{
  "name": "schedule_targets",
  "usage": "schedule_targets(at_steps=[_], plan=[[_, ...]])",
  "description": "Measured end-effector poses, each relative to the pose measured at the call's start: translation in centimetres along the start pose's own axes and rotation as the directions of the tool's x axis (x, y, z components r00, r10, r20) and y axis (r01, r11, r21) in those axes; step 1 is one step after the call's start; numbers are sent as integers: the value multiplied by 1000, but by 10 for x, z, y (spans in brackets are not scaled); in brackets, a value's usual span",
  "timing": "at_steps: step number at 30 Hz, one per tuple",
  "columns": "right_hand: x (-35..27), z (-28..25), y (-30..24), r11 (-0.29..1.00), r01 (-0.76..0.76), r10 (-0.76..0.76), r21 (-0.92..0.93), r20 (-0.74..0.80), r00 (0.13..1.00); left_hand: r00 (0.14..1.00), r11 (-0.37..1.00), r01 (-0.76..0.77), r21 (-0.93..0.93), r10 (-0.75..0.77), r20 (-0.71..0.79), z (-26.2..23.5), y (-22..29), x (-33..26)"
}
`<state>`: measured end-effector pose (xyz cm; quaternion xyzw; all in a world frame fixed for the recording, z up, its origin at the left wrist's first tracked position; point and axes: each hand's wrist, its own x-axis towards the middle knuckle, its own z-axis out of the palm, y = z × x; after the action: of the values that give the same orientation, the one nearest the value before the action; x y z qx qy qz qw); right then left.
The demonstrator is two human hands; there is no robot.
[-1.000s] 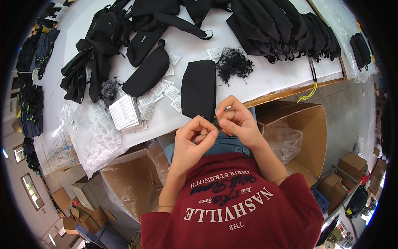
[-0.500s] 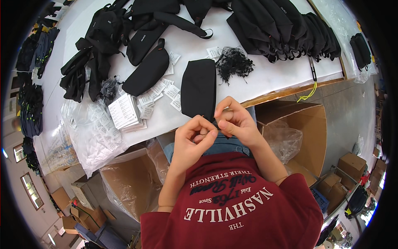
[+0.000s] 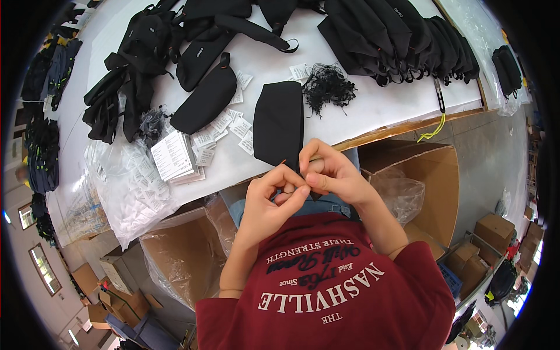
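Note:
A black fabric pouch (image 3: 279, 119) lies flat at the table's front edge, its narrow end pointing toward me with a small orange tab there. My left hand (image 3: 274, 195) and my right hand (image 3: 331, 175) meet at that narrow end. Both are closed in a pinch, fingertips almost touching. Something small and dark is between them, mostly covered by the fingers, so I cannot tell its kind. Beyond my right hand is a tangle of thin black strings (image 3: 328, 87). White printed labels (image 3: 239, 125) are scattered left of the pouch, beside a stack of white cards (image 3: 172, 156).
More black pouches (image 3: 204, 99) and bags (image 3: 146, 44) are heaped at the far left; a row of black pouches (image 3: 396, 41) fills the far right. A plastic bag of labels (image 3: 131, 186) hangs over the front edge. Open cardboard boxes (image 3: 434, 186) stand below the table.
Hands and pouch stay in nearly the same place. The fingertips have shifted slightly against each other, and the orange tab shows more clearly.

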<state>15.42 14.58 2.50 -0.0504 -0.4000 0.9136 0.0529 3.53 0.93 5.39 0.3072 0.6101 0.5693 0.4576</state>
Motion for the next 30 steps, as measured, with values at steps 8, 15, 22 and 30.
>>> schedule_targets(at_steps=[8,15,22,30], plan=[[3,9,5,998,57,-59,-26,-90,994,999,994,25,-110,-30,-41,-5,1,-1],[4,21,2,965,88,-153,-247,-259,954,997,995,3,-95,-10,-73,-4,-1,0],[2,18,5,896,150,-244,-418,-180,953,998,990,14,-138,-22,-60,-1,-1,0],[2,-47,15,875,-148,-140,-460,-533,834,993,996,54,-66,-46,109,0,4,-5]])
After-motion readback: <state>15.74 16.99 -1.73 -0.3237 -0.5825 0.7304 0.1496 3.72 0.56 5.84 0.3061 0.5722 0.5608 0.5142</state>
